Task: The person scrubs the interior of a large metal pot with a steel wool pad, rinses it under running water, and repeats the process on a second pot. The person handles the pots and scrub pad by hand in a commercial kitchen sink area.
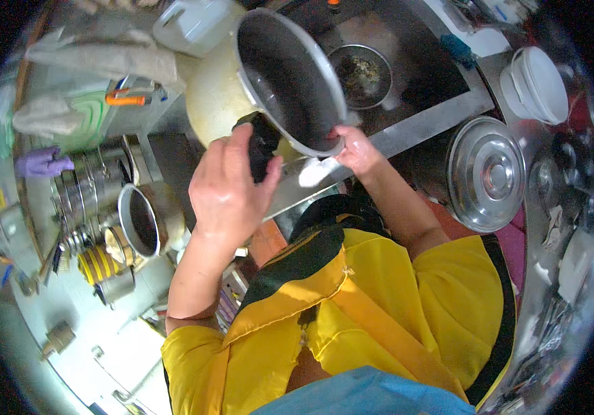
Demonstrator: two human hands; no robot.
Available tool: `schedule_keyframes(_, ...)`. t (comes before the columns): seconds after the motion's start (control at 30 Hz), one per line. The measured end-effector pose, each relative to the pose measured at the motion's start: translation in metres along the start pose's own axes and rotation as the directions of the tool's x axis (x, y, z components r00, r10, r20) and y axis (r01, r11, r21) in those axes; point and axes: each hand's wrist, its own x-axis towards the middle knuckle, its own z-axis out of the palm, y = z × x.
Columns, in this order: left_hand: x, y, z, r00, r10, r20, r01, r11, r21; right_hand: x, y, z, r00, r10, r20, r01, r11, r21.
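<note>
A large metal pot [214,93] is tilted on its side over a dark sink, its wide mouth facing right. With my right hand [356,150] I grip the lower end of its rim. My left hand [234,181] is at the pot's outer wall, fingers curved round a black pad or cloth [260,142] that lies close against the pot near the rim. A round sink strainer [360,77] with food scraps in it shows beyond the pot's mouth.
A lidded metal pot [489,174] stands right, near white plastic buckets [535,85]. At the left are a smaller pot [140,220], hanging utensils [86,176], purple gloves [45,162] and cloths [105,59]. The sink's metal edge [432,122] runs before me.
</note>
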Motion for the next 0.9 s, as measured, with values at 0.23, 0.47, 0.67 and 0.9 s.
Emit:
schedule_keyframes(0.23,-0.104,-0.052,0.034,0.842,-0.521,0.138,0.538,0.793,-0.285,-0.044,-0.011,0.038,0.862,-0.421,-0.280,0.266,0.849,-0.457)
schedule_keyframes(0.47,-0.157,-0.056,0.070,0.748,-0.624,0.225,0.651,0.623,-0.434,-0.054,-0.004,0.045,0.777,-0.605,-0.175,0.390,0.680,-0.621)
schedule_keyframes(0.67,-0.184,-0.053,0.087,0.618,-0.687,0.382,0.764,0.410,-0.498,-0.051,0.002,0.048,0.762,-0.632,-0.140,0.334,0.570,-0.751)
schedule_keyframes(0.9,-0.191,-0.074,0.107,0.462,-0.510,0.725,0.785,-0.144,-0.602,-0.040,0.001,0.053,0.768,-0.621,0.154,0.456,0.363,-0.812)
